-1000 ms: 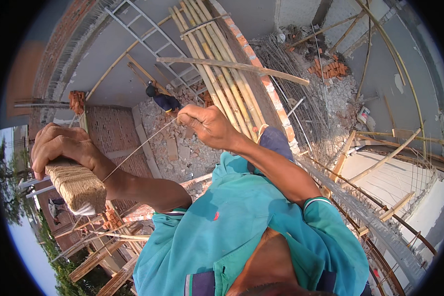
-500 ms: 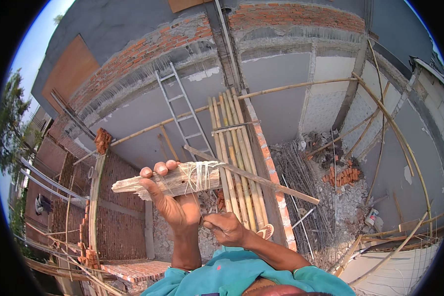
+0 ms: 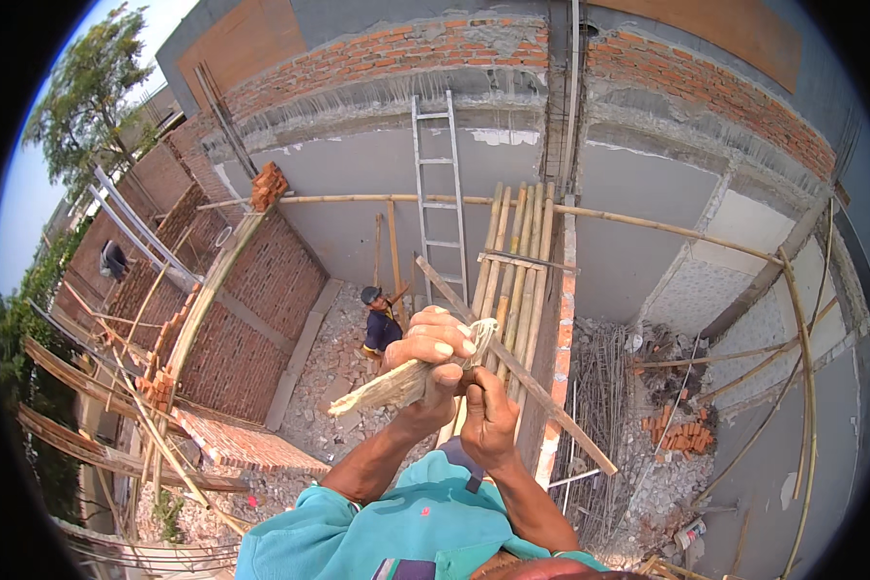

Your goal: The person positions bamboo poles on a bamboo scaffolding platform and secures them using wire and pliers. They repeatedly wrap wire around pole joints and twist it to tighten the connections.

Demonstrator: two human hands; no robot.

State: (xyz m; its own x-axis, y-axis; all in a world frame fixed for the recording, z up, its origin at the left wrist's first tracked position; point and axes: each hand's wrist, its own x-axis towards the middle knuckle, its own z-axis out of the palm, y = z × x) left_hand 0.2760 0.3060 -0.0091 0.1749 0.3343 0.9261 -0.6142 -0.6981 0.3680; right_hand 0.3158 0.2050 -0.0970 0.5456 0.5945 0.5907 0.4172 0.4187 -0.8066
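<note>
My left hand [image 3: 427, 350] is wrapped round a rough, pale piece of wood [image 3: 382, 390], whose splintered end points left and down. At its other end, light string [image 3: 483, 335] is wound round the wood and juts out past my fingers. Just below that wound end, my right hand [image 3: 490, 420] is closed in a pinch on the string, close against my left hand. The short length between the right fingertips and the wood is mostly hidden by my fingers.
A loose wooden batten [image 3: 551, 401] slants behind my hands across bamboo poles [image 3: 517, 232]. A ladder [image 3: 440, 203] leans on the grey wall. Far below, a person in a cap [image 3: 382, 324] stands on rubble. A brick wall edge [image 3: 561, 358] runs beside the poles.
My left hand has turned the wood, so its wound face is less visible. The right hand has come up close to the wound end. The view has swung left, showing a person below.
</note>
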